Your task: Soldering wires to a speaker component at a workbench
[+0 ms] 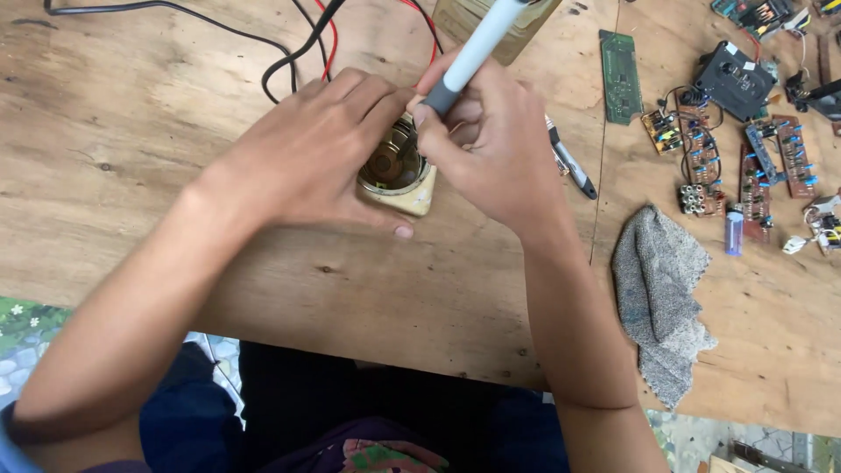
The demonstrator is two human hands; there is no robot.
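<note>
My left hand (307,153) wraps over a small cream-coloured speaker (399,175) lying on the wooden table (131,114), thumb along its near edge and fingers over its far rim. My right hand (491,140) grips a pen-shaped tool with a white body and grey grip (469,57), its tip pointing down into the speaker's metal back. The tip itself is hidden by my fingers.
Black and red wires (302,39) run across the table's far side. A marker pen (571,165) lies right of my hand. A grey cloth (661,293) lies at the right. A green circuit board (620,74), several brown boards (701,153) and a small lighter (734,232) lie beyond it.
</note>
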